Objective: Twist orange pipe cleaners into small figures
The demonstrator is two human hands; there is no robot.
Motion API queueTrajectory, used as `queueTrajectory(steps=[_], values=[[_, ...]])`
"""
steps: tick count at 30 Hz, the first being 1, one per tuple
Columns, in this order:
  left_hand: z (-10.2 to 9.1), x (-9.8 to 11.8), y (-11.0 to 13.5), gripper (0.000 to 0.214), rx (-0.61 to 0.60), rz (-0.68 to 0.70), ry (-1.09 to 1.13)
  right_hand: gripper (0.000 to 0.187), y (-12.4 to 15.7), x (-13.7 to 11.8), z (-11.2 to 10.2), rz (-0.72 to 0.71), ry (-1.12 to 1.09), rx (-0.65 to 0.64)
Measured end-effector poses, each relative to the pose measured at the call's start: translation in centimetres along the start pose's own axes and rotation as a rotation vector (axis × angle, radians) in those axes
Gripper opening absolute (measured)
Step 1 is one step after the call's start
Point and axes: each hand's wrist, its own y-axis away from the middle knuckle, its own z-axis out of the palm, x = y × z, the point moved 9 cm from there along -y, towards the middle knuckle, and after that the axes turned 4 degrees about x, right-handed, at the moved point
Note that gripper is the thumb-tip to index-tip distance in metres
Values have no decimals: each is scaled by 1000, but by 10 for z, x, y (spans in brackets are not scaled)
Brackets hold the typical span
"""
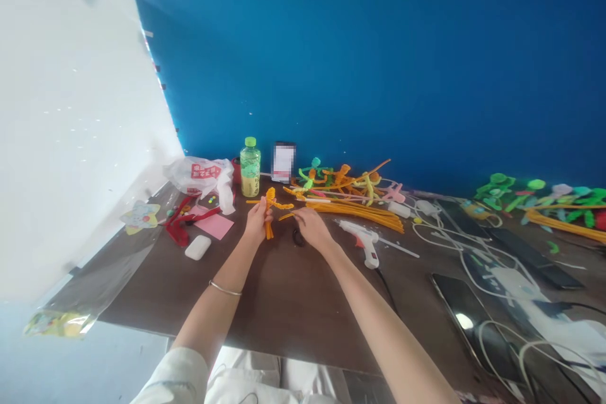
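Note:
My left hand [258, 218] is closed around an orange pipe-cleaner figure [270, 201], holding it upright above the brown table [284, 297]. My right hand [310, 226] pinches a loose orange pipe-cleaner strand [286, 216] that runs toward the figure. A thin bracelet sits on my left wrist. Just beyond my right hand lies a bundle of orange pipe cleaners [360, 211].
A green-capped bottle [250, 167], a white plastic bag [201, 175], pink paper [214, 225] and a white case [197, 247] lie left. A white glue gun [362, 240] lies right, with cables, phones [468, 322] and more pipe-cleaner figures [540, 199]. A blue wall stands behind.

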Motion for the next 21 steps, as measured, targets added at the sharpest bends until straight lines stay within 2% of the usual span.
queueTrajectory(steps=[3,6,9,12,14,17,21], values=[[1,2,0,31,-28,-1,-2,18,-20,-6,22,-38,95,-107],[2,3,-1,32,-35,-12,-3,14,-32,-8,22,-39,135,-65],[3,3,-2,29,-49,-17,2,24,-35,-14,-9,-104,109,135],[11,-1,1,25,-120,-73,15,28,-25,-4,-58,-4,23,431],[16,-5,5,25,-168,-110,-2,27,-17,0,-78,38,5,499],[23,-10,12,27,-232,-132,-67,22,-9,-1,-86,39,-59,447],[32,-20,22,28,-308,-154,-174,18,0,-12,-76,1,-180,297]])
